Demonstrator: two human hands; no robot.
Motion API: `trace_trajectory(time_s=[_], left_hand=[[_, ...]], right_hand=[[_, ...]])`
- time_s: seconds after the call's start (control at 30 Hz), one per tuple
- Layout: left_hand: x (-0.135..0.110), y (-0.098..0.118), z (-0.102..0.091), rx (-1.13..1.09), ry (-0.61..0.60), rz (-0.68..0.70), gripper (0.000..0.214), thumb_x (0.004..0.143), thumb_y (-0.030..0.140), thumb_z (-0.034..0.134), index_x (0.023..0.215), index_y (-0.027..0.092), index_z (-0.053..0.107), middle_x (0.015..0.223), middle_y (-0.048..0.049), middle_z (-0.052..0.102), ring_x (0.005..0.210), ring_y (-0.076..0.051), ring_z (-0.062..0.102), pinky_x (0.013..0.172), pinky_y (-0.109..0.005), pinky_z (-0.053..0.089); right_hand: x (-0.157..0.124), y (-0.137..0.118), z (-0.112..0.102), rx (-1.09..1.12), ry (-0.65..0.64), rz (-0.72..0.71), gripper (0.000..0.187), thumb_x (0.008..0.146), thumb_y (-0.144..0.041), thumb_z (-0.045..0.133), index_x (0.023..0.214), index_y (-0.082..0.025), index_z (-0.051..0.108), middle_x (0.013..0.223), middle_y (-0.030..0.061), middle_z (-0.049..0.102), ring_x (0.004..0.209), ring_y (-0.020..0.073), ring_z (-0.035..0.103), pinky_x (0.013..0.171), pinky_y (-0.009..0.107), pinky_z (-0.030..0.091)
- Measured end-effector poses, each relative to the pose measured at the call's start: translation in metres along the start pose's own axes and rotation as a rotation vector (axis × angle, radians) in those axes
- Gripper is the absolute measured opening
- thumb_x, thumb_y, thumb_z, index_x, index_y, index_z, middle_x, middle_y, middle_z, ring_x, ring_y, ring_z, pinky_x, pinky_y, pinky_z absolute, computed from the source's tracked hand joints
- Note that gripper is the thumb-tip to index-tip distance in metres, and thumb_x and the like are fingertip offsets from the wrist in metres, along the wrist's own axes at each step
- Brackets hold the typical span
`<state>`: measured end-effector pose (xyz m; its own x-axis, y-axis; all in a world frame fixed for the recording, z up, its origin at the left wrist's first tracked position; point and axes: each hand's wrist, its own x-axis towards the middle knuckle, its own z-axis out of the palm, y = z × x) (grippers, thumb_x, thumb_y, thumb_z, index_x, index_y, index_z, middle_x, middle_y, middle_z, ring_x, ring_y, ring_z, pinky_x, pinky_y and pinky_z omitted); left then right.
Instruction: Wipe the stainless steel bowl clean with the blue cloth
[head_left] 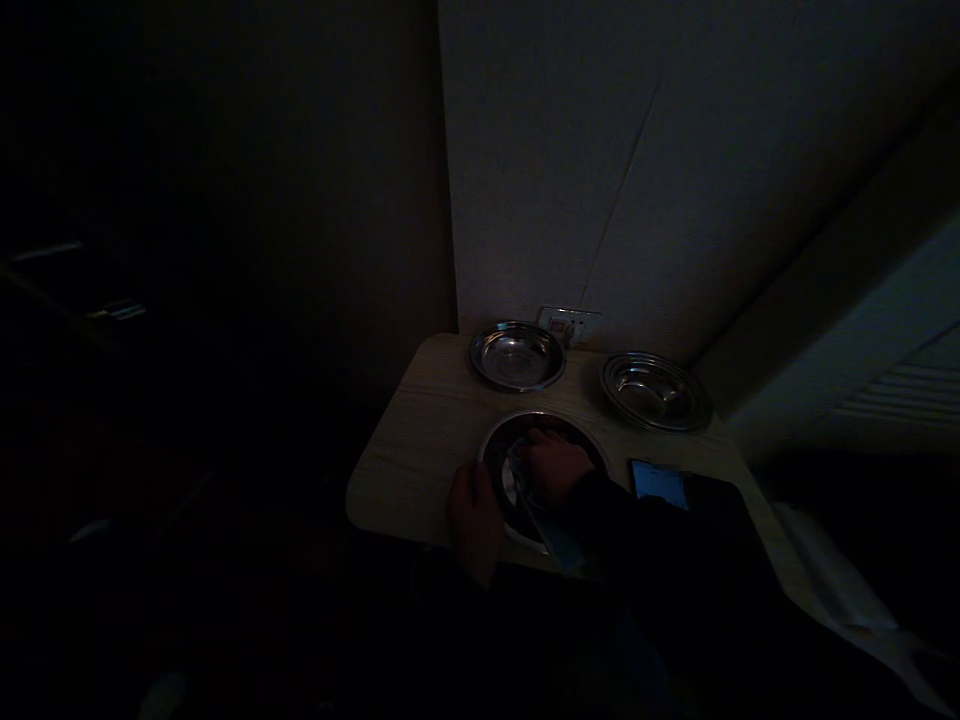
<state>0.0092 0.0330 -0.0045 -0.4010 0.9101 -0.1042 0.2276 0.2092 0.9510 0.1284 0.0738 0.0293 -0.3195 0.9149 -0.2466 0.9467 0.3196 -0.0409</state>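
The scene is very dark. A steel plate (544,425) lies near the front edge of a small light wooden table (420,430). My left hand (474,520) is closed on the plate's left rim. My right hand (553,465) rests inside the plate, fingers closed on a pale cloth (529,500) that trails down toward me over the plate's near edge. My dark right sleeve covers the plate's right side.
Two more steel plates stand at the back: one (517,355) at the centre, another (655,392) at the right. A wall socket (568,323) sits behind them. A lit phone screen (660,483) lies right of my arm. Walls enclose the table's far side.
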Motion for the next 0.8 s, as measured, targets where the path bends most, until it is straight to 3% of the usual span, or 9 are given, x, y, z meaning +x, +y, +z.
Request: trace_trajectory(time_s=[0.1, 0.3, 0.4, 0.7, 0.8], left_hand=[[-0.001, 0.001, 0.002, 0.000, 0.022, -0.019, 0.025, 0.081, 0.034, 0.039, 0.082, 0.017, 0.057, 0.081, -0.0088, 0.065, 0.074, -0.019, 0.060, 0.068, -0.029, 0.045], [0.001, 0.000, 0.003, 0.012, 0.032, -0.015, 0.027, 0.082, 0.036, 0.038, 0.078, 0.017, 0.057, 0.078, -0.0083, 0.064, 0.072, -0.020, 0.059, 0.067, -0.032, 0.044], [0.002, 0.000, 0.003, 0.009, 0.019, 0.010, 0.026, 0.081, 0.034, 0.039, 0.075, 0.017, 0.058, 0.076, -0.0076, 0.064, 0.072, -0.019, 0.059, 0.068, -0.032, 0.044], [-0.001, 0.001, 0.004, 0.013, 0.032, 0.033, 0.026, 0.082, 0.032, 0.040, 0.080, 0.016, 0.060, 0.082, -0.0095, 0.067, 0.076, -0.019, 0.061, 0.069, -0.030, 0.046], [0.000, 0.001, 0.004, 0.006, 0.034, 0.026, 0.026, 0.082, 0.032, 0.040, 0.081, 0.016, 0.061, 0.082, -0.0096, 0.067, 0.076, -0.019, 0.061, 0.069, -0.030, 0.046]], right_hand=[[-0.001, -0.004, -0.003, -0.007, -0.014, -0.020, 0.030, 0.084, -0.017, 0.039, 0.098, -0.016, 0.065, 0.112, 0.0149, 0.053, 0.099, 0.0275, 0.052, 0.069, 0.034, 0.047], [-0.021, -0.014, -0.010, 0.019, -0.122, -0.228, 0.023, 0.081, -0.022, 0.047, 0.090, -0.021, 0.068, 0.105, 0.0076, 0.060, 0.094, 0.0212, 0.056, 0.064, 0.027, 0.047], [-0.028, -0.015, -0.010, 0.018, -0.144, -0.261, 0.019, 0.080, -0.024, 0.050, 0.085, -0.022, 0.068, 0.101, 0.0056, 0.062, 0.091, 0.0196, 0.057, 0.062, 0.025, 0.046], [0.001, -0.001, -0.004, -0.033, -0.027, 0.049, 0.029, 0.084, -0.016, 0.039, 0.096, -0.017, 0.065, 0.108, 0.0139, 0.056, 0.096, 0.0255, 0.056, 0.068, 0.033, 0.047], [0.003, 0.001, -0.002, -0.042, -0.016, 0.088, 0.031, 0.084, -0.017, 0.037, 0.098, -0.015, 0.064, 0.108, 0.0158, 0.055, 0.095, 0.0276, 0.056, 0.066, 0.036, 0.048]])
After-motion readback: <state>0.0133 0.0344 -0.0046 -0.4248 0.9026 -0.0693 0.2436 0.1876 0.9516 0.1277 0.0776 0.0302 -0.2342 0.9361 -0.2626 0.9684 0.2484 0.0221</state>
